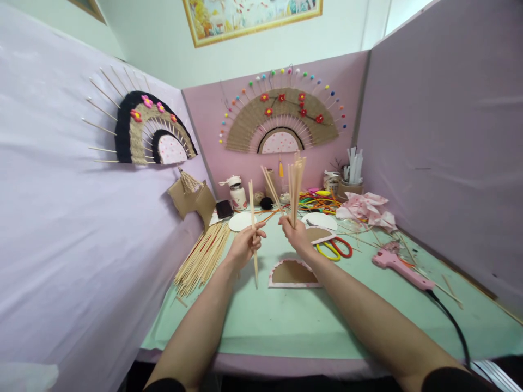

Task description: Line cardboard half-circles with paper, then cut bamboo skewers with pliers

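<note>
Upright in my right hand (295, 235) stands a bundle of thin wooden sticks (296, 188), its fingers closed round the lower ends; a few of the sticks lean off to the left. My left hand (246, 243) pinches a couple of long wooden sticks (252, 209), held nearly vertical with their lower ends hanging below the fingers. Below my hands lies a half-round cardboard piece (293, 273) with a pink-and-white fabric edge. A second half-round cardboard piece (319, 234) is partly hidden behind my right wrist.
Loose sticks (204, 256) are heaped at the left. Scissors (335, 249) with red and yellow handles lie right of centre. A pink glue gun (402, 268) with a black cord rests farther right, near crumpled fabric (365, 208). Decorated fans (281, 117) hang on the partitions.
</note>
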The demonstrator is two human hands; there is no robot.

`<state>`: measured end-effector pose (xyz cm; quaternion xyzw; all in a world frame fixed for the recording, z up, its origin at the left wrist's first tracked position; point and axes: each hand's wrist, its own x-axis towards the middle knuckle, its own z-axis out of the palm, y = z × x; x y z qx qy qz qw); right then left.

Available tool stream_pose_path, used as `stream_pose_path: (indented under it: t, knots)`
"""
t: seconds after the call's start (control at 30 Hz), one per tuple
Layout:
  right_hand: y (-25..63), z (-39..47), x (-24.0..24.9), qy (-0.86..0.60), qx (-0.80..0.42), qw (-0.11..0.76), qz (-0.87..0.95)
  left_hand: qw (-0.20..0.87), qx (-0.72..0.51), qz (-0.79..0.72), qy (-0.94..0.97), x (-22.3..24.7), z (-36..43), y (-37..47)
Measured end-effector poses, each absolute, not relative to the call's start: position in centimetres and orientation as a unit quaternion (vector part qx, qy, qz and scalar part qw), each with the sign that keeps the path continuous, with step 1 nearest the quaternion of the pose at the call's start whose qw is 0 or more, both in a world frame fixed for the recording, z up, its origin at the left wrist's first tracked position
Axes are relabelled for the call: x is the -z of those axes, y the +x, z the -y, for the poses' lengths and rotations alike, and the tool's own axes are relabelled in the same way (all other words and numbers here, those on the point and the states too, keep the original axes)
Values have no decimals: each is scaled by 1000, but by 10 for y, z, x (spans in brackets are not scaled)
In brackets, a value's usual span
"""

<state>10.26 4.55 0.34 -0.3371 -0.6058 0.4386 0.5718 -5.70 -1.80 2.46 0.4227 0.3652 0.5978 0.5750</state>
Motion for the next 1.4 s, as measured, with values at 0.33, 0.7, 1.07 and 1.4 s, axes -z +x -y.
stream_pose_path:
  t: [0.33,0.7,1.07,1.4]
  knots:
    - [107,-50,-15,-317,-593,589,449,685,-438,-357,460,-18,29,-50]
    - [106,-50,-16,-315,-597,582,454,700,-392,-352,482,-16,31,-46]
    - [107,-49,-19,-294,-638,578,415,718,-385,-349,462,-10,28,-50]
    - [108,-52,-19,-264,-678,580,365,725,-404,-345,439,-18,31,-50]
